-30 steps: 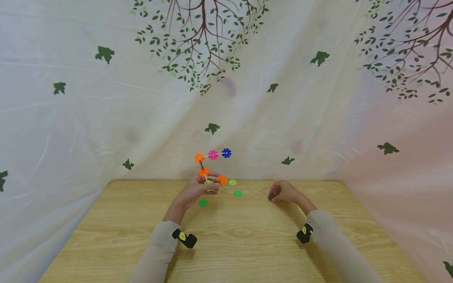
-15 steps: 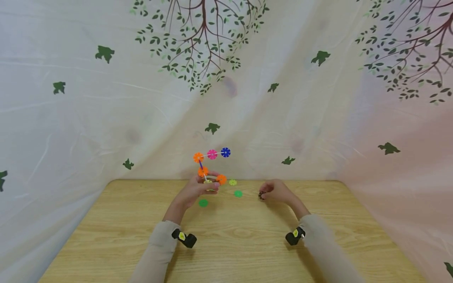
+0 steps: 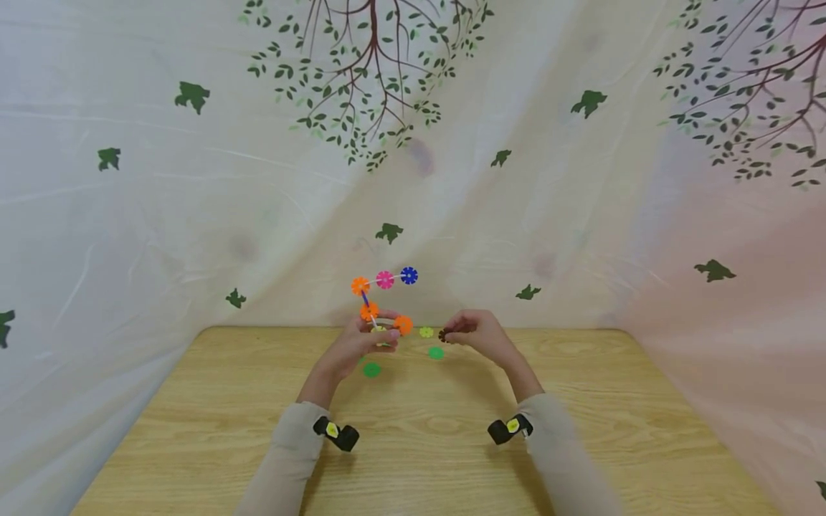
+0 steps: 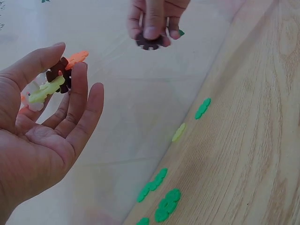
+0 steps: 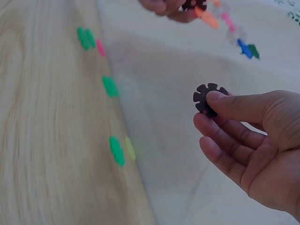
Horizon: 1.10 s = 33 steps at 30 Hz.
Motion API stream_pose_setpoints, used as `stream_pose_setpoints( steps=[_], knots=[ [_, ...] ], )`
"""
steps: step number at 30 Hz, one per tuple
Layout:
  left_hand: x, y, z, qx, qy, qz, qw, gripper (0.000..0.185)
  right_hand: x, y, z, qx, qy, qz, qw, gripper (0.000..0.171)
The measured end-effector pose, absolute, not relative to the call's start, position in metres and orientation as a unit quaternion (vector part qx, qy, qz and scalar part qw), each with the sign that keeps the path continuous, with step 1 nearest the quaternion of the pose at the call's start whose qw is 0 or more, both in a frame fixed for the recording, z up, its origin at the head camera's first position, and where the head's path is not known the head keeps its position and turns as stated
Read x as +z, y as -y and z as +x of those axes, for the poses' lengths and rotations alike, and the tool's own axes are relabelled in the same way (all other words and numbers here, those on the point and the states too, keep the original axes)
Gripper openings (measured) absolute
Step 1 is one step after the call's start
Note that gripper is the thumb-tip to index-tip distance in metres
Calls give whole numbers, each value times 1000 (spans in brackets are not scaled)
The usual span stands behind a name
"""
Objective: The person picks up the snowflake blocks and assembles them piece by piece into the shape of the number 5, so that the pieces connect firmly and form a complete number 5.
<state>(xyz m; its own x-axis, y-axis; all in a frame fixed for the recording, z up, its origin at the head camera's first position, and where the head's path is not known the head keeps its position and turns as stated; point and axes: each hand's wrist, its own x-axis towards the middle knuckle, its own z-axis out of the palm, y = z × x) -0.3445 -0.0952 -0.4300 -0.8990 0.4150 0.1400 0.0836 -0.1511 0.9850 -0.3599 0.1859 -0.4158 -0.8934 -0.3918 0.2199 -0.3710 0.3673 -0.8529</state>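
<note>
My left hand (image 3: 351, 351) holds up a chain of interlocking notched plastic discs over the table's far side. An orange disc (image 3: 360, 286), a pink disc (image 3: 384, 279) and a blue disc (image 3: 409, 275) form its upper arm. Another orange disc (image 3: 403, 325) juts past my left fingers. Close up in the left wrist view, a dark brown disc (image 4: 64, 80) and a yellow-green disc (image 4: 47, 90) of the chain sit by the thumb. Between thumb and fingers my right hand (image 3: 482, 338) pinches a loose dark brown disc (image 5: 202, 96), apart from the chain.
Loose green discs (image 3: 371, 370) lie on the wooden table (image 3: 413, 444) beneath my hands, with a yellow-green disc (image 3: 426, 332) near the far edge. The right wrist view also has a pink disc (image 5: 101, 48) there. A leaf-patterned curtain (image 3: 452, 215) hangs behind the table.
My right hand has moved left and slightly up with the brown disc, nearing the chain. My left hand has stayed almost still, with the chain shifting very slightly.
</note>
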Motion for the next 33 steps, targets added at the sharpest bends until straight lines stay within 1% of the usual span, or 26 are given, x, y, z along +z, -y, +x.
stream_pose_setpoints(
  steps=[10,16,18,25,33],
  knots=[
    [-429,93,-347,742,-636,181,109,35,-395,-154,-345,-579,-786,-218,-15,16],
    [-425,94,-345,742,-636,185,104,39,-380,-141,-331,-576,-782,-237,-27,15],
    [-425,94,-345,743,-635,184,104,40,-382,-139,-332,-572,-785,-236,-33,15],
    [-426,96,-347,740,-638,185,100,38,-406,-136,-349,-571,-784,-234,-59,14],
    [-429,96,-347,745,-636,179,97,36,-402,-130,-341,-577,-783,-224,-61,10]
  ],
)
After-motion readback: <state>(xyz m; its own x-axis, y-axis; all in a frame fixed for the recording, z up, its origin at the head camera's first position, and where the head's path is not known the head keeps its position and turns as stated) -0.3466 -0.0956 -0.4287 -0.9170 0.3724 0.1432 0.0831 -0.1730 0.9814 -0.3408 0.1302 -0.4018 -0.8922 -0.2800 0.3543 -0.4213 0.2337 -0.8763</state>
